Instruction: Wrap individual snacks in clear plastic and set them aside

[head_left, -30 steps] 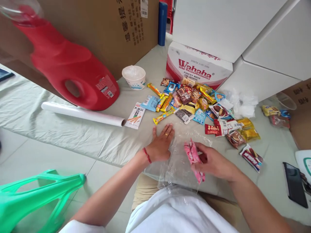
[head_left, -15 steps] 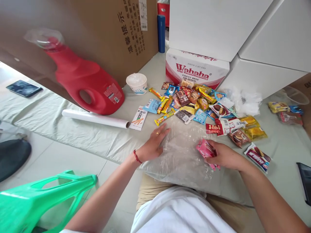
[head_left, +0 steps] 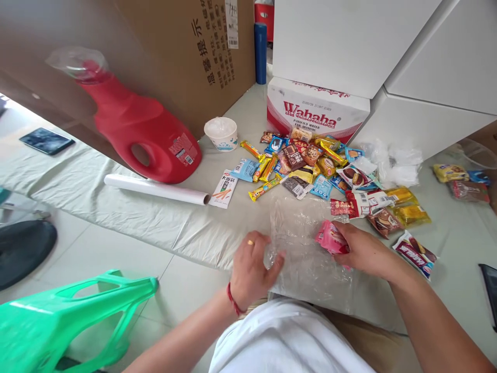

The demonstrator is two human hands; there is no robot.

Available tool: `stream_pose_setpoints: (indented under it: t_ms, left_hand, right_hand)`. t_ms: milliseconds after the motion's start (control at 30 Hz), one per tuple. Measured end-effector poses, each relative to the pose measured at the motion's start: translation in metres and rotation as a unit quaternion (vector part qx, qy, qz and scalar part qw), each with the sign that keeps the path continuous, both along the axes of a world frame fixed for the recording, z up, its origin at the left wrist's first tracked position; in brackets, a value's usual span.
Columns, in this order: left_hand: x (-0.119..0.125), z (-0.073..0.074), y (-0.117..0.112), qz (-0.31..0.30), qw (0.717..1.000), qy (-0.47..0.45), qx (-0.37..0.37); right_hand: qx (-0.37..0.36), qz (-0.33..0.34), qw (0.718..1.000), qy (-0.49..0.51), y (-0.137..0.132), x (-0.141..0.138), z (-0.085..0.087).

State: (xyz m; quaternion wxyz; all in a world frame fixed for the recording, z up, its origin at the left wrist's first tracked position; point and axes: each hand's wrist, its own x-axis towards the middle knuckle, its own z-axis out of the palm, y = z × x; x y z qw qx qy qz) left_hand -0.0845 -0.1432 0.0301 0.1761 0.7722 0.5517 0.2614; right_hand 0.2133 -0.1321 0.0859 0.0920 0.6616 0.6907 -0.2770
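Note:
A clear plastic bag point(head_left: 306, 259) lies crumpled on the pale sheet point(head_left: 128, 217) right in front of me. My left hand point(head_left: 252, 269) pinches the bag's near left edge, fingers closed on the film. My right hand point(head_left: 361, 251) grips a pink snack packet point(head_left: 330, 238) and holds it on the bag's right side. A heap of wrapped snacks point(head_left: 310, 166) lies just beyond the bag, with more packets trailing off to the right.
A red detergent jug point(head_left: 135, 129), a white roll point(head_left: 155, 189) and a paper cup point(head_left: 221, 133) sit at left. A Wahaha carton point(head_left: 314, 111) and white boxes point(head_left: 373, 46) stand behind. A green plastic stool point(head_left: 66, 321) is at lower left, a phone point(head_left: 490, 290) at the right edge.
My left hand pulled back from lying flat on the bag and now pinches its near edge. My right hand kept the pink packet and shifted slightly right over the bag.

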Motion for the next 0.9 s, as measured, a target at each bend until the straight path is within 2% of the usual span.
stream_pose_setpoints:
  t_ms: [133,233,300,400,533,700,800,900]
  left_hand:
    - [0.013,-0.001,-0.033,-0.014,0.991,0.104,-0.082]
    - [0.015,-0.007,-0.035,0.005,0.979,0.150,-0.135]
    - [0.012,-0.011,-0.030,0.009,0.979,0.144,-0.147]
    - [0.003,-0.012,-0.023,0.005,0.982,0.100,-0.163]
    - [-0.013,-0.013,-0.014,0.035,0.977,-0.011,-0.208]
    - [-0.043,-0.022,-0.009,0.127,0.934,-0.149,-0.297]
    - [-0.057,-0.015,-0.012,0.157,0.936,-0.158,-0.271]
    - [-0.052,0.012,-0.018,0.195,0.954,-0.161,-0.162]
  right_hand:
    - [0.039,-0.003,0.998,-0.040,-0.007,-0.011,0.014]
    - [0.047,0.022,0.996,-0.073,-0.003,-0.033,0.022]
    - [0.030,0.052,0.995,-0.076,0.003,-0.051,0.019]
    - [0.000,0.083,0.994,-0.074,0.011,-0.070,0.005]
    - [-0.003,0.085,0.993,-0.087,0.014,-0.075,-0.010]
    - [-0.008,0.087,0.993,-0.080,0.013,-0.072,-0.010]
    - [-0.007,0.084,0.993,-0.084,0.013,-0.076,-0.009]
    - [-0.013,0.079,0.991,-0.110,0.011,-0.084,-0.010]
